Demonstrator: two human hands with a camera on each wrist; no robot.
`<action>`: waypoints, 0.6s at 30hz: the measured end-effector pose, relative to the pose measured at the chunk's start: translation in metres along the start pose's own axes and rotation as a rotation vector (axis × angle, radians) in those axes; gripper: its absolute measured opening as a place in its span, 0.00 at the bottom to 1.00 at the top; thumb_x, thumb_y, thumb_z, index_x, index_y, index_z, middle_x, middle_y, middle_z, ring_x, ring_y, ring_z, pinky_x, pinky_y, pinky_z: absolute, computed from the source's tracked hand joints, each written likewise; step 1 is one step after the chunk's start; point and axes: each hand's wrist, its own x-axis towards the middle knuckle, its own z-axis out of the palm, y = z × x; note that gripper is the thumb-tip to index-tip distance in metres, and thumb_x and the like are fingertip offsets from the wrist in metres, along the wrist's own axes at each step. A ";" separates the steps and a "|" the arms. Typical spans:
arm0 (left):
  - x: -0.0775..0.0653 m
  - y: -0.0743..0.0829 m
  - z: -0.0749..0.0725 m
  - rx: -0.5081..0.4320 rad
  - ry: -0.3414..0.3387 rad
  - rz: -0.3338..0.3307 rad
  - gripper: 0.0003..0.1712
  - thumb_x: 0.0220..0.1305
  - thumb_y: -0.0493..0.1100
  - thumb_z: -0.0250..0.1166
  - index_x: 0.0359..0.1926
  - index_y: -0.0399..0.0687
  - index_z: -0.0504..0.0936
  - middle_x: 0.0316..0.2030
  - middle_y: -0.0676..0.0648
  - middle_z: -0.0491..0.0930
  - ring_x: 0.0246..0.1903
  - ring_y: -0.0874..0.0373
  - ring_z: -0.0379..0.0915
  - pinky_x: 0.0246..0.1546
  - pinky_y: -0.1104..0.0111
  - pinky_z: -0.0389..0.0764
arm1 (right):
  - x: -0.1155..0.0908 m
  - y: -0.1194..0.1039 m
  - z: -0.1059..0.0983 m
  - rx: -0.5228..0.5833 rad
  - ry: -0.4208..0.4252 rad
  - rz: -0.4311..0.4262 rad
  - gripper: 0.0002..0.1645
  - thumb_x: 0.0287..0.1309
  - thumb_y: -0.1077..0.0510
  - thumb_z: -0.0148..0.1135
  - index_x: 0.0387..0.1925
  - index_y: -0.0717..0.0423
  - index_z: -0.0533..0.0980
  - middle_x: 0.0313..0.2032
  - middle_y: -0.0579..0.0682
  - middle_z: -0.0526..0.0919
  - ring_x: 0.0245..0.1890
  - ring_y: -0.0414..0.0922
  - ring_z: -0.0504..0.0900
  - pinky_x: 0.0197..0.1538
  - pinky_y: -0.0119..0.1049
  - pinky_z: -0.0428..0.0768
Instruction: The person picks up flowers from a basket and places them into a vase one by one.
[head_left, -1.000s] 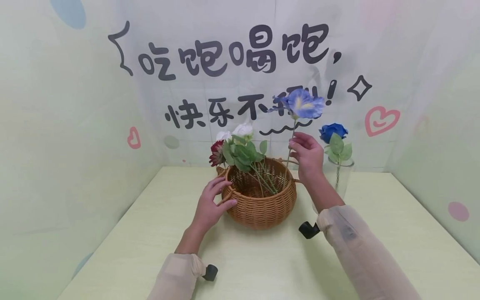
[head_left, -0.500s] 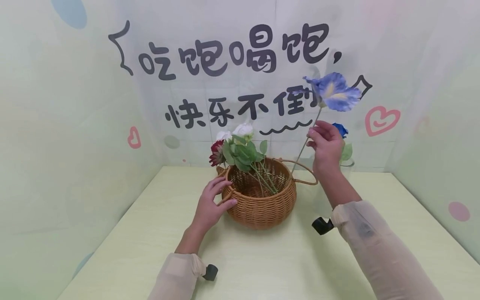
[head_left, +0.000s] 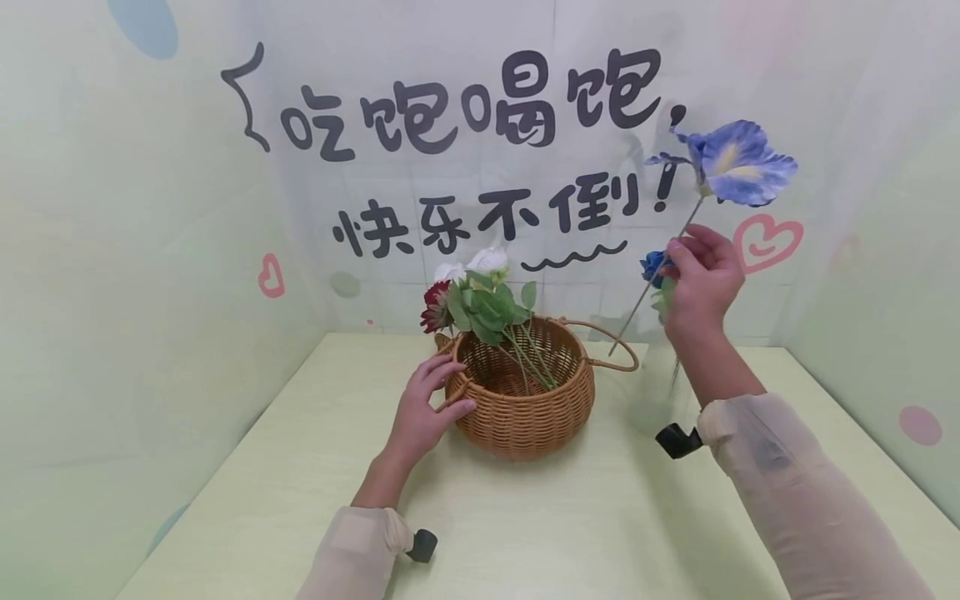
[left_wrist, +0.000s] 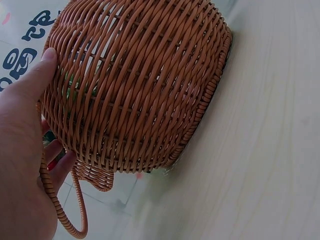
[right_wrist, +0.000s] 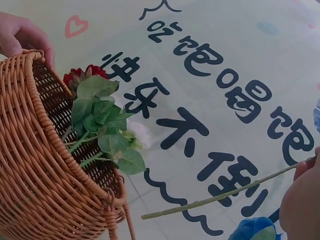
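My right hand (head_left: 703, 279) pinches the thin stem of an artificial blue-purple iris (head_left: 738, 162), held tilted with its bloom up and to the right. In the right wrist view the bare lower end of the stem (right_wrist: 185, 207) hangs free, outside the basket. With thumb and fingers at the left side, my left hand (head_left: 420, 408) grips a round brown wicker basket (head_left: 521, 421) by its rim. Inside the basket lean white roses (head_left: 487, 260) and a dark red flower (head_left: 437, 307) with green leaves, their blooms over the back left rim.
Behind my right hand stands a clear glass vase (head_left: 651, 387) with a blue rose (head_left: 654, 268), both partly hidden. A wicker loop handle (head_left: 634, 360) juts from the basket's right side. A printed cloth wall (head_left: 420, 50) closes off the back of the pale table (head_left: 480, 517).
My right hand has moved right and slightly up with the iris, bringing its stem out of the basket and past the right rim. The left hand and basket have stayed put.
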 end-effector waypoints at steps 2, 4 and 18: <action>0.000 0.000 0.001 -0.001 0.003 0.004 0.30 0.54 0.49 0.75 0.57 0.46 0.79 0.64 0.46 0.67 0.63 0.48 0.63 0.55 0.52 0.75 | 0.003 -0.004 -0.003 -0.024 0.012 -0.015 0.15 0.50 0.74 0.69 0.41 0.63 0.81 0.32 0.54 0.79 0.27 0.45 0.78 0.24 0.28 0.78; -0.001 0.000 0.001 -0.001 0.004 0.007 0.30 0.54 0.49 0.75 0.57 0.46 0.79 0.64 0.46 0.67 0.63 0.48 0.63 0.55 0.52 0.75 | 0.006 -0.008 -0.004 -0.031 0.027 -0.024 0.14 0.50 0.73 0.70 0.40 0.60 0.82 0.33 0.54 0.79 0.28 0.45 0.79 0.24 0.28 0.79; -0.001 -0.001 0.001 0.005 -0.004 -0.006 0.28 0.55 0.51 0.74 0.57 0.54 0.79 0.64 0.48 0.67 0.64 0.49 0.62 0.55 0.52 0.75 | 0.033 -0.037 -0.013 0.056 0.103 -0.064 0.15 0.49 0.76 0.68 0.39 0.61 0.82 0.31 0.53 0.78 0.27 0.45 0.78 0.21 0.29 0.76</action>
